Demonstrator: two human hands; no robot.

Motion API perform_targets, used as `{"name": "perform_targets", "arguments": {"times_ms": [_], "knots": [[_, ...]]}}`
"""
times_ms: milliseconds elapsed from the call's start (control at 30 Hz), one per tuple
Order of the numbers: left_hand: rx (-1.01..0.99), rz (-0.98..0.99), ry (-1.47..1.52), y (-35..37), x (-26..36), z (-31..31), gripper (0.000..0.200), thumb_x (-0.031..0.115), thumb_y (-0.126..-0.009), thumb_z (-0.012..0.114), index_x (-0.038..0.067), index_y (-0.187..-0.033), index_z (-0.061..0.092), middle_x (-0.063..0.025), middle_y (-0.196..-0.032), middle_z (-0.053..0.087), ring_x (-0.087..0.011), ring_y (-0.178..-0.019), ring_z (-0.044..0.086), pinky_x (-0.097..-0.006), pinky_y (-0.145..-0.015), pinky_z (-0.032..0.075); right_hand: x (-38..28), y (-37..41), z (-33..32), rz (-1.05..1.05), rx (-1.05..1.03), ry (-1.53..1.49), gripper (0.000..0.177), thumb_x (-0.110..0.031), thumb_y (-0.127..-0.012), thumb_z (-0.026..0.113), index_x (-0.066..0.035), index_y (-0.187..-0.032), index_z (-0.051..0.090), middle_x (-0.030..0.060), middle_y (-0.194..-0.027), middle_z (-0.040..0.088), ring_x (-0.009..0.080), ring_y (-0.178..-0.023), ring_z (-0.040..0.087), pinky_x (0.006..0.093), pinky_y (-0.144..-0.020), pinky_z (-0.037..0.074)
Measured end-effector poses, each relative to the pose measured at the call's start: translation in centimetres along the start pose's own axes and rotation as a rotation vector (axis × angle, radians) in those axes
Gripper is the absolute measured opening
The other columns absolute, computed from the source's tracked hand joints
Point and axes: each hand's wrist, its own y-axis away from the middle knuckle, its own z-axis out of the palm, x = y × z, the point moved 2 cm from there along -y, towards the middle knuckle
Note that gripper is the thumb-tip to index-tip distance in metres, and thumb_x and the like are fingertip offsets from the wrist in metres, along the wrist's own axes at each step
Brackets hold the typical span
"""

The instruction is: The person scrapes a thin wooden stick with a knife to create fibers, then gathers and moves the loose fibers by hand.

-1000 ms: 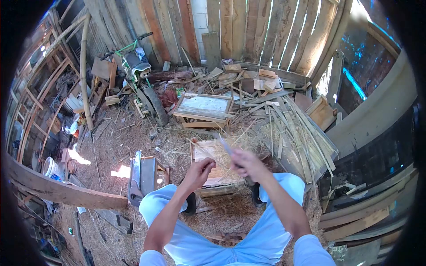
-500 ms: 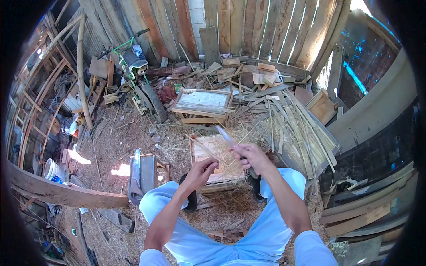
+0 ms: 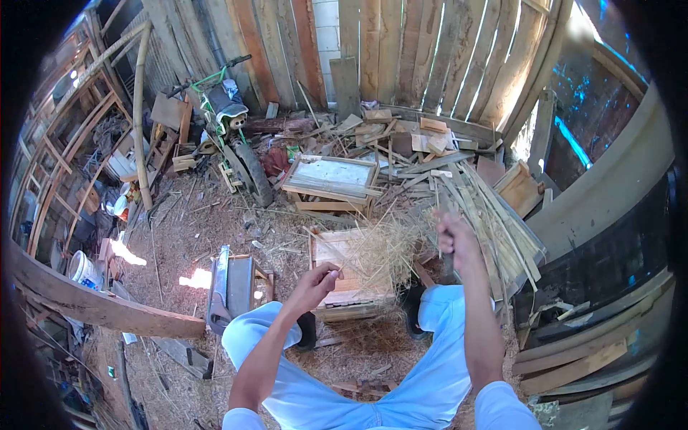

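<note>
My left hand (image 3: 316, 286) is closed in a pinch beside the left part of a low wooden box (image 3: 331, 247). A thin wooden strip seems to be between its fingertips, though most of it is hard to make out. My right hand (image 3: 461, 242), raised to the right of the box, is wrapped around a knife; motion smears the hand and blade. A loose heap of fine pale shavings (image 3: 388, 251) covers the right part of the box between my hands.
A handsaw (image 3: 221, 287) lies on a small stool (image 3: 241, 285) at my left. Ahead are a wooden frame (image 3: 330, 172), scrap wood and a small bike (image 3: 240, 154). Long wooden strips (image 3: 491, 222) lie at right. A beam (image 3: 107, 308) crosses the left side.
My right hand has swung right, away from the left hand, with the knife. My left hand has shifted slightly left. The shavings heap is now more exposed, and the view has tilted slightly.
</note>
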Motion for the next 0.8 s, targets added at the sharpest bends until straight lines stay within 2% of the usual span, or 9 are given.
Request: {"name": "perform_targets", "arguments": {"times_ms": [100,200,267,400,467,533,600,700,800], "knots": [[-0.053,-0.038,0.107,-0.9,1.2,1.1,0.022,0.028,-0.098,0.045,0.008,-0.099,0.053,0.0079,-0.061,0.029,-0.0026,-0.05,0.024,-0.0198,-0.044,0.019,2.7,1.6,3.9,0.062,-0.23,0.153,0.035,-0.022,-0.094,0.052,-0.001,-0.121,0.051,0.0005,-0.073,0.053,0.0028,-0.046,0.036,0.0162,-0.038,0.028],[-0.123,-0.072,0.138,-1.3,1.6,1.8,0.018,0.023,-0.098,0.043,0.007,-0.1,0.051,0.0074,-0.061,0.028,-0.0034,-0.051,0.025,-0.0202,-0.044,0.021,6.0,3.2,8.3,0.148,-0.32,0.194,0.032,-0.022,-0.094,0.051,0.0,-0.118,0.053,0.001,-0.073,0.053,0.0028,-0.046,0.036,0.0168,-0.038,0.029],[-0.172,-0.115,0.25,-1.4,1.8,2.3,0.018,0.023,-0.099,0.042,0.007,-0.098,0.051,0.0083,-0.06,0.028,-0.0024,-0.049,0.023,-0.0199,-0.042,0.019,8.8,2.9,8.8,0.205,-0.484,0.202,0.028,-0.021,-0.094,0.051,0.0,-0.113,0.055,0.0007,-0.072,0.053,0.0028,-0.045,0.035,0.0172,-0.039,0.029],[-0.189,-0.146,0.307,-1.4,2.0,1.9,0.017,0.023,-0.098,0.043,0.008,-0.097,0.052,0.0086,-0.06,0.029,-0.0016,-0.047,0.022,-0.0195,-0.041,0.017,7.6,2.0,8.6,0.28,-0.507,0.186,0.029,-0.022,-0.094,0.051,-0.002,-0.116,0.053,-0.002,-0.07,0.05,0.0017,-0.046,0.035,0.0165,-0.039,0.028],[-0.228,-0.128,0.297,-1.1,2.3,1.6,0.018,0.024,-0.098,0.044,0.008,-0.096,0.052,0.0082,-0.059,0.029,-0.002,-0.048,0.023,-0.0195,-0.041,0.018,6.1,1.3,7.4,0.271,-0.416,0.066,0.027,-0.022,-0.095,0.05,-0.001,-0.111,0.054,-0.003,-0.068,0.047,0.0017,-0.046,0.035,0.0164,-0.039,0.028],[-0.239,-0.16,0.312,-0.5,2.1,1.3,0.018,0.025,-0.097,0.045,0.009,-0.094,0.052,0.0076,-0.059,0.03,-0.0023,-0.047,0.022,-0.0198,-0.041,0.017,4.4,0.6,5.9,0.232,-0.36,0.047,0.027,-0.022,-0.095,0.05,-0.002,-0.111,0.054,-0.004,-0.067,0.045,0.0017,-0.045,0.034,0.0161,-0.038,0.028],[-0.246,-0.181,0.324,-0.2,2.1,1.1,0.019,0.026,-0.097,0.046,0.009,-0.093,0.052,0.007,-0.059,0.031,-0.0026,-0.047,0.022,-0.0202,-0.041,0.016,2.5,-0.3,4.0,0.093,-0.218,0.008,0.027,-0.022,-0.094,0.05,-0.002,-0.111,0.054,-0.0045,-0.066,0.044,0.0013,-0.045,0.033,0.0154,-0.037,0.026],[-0.232,-0.204,0.29,-0.1,2.0,0.8,0.021,0.028,-0.097,0.046,0.009,-0.093,0.052,0.0065,-0.059,0.031,-0.0032,-0.047,0.022,-0.0204,-0.041,0.016,1.4,-0.1,3.2,0.03,-0.273,-0.128,0.029,-0.024,-0.094,0.051,-0.003,-0.114,0.055,-0.0025,-0.072,0.049,0.0018,-0.047,0.036,0.0151,-0.038,0.027],[-0.232,-0.205,0.304,-0.5,1.7,1.4,0.021,0.026,-0.099,0.042,0.007,-0.093,0.051,0.0064,-0.059,0.03,-0.003,-0.047,0.025,-0.0193,-0.041,0.019,2.8,1.3,4.8,0.133,-0.381,0.012,0.031,-0.023,-0.094,0.05,-0.004,-0.119,0.053,-0.0018,-0.072,0.05,0.0019,-0.048,0.036,0.0152,-0.038,0.027]]}}
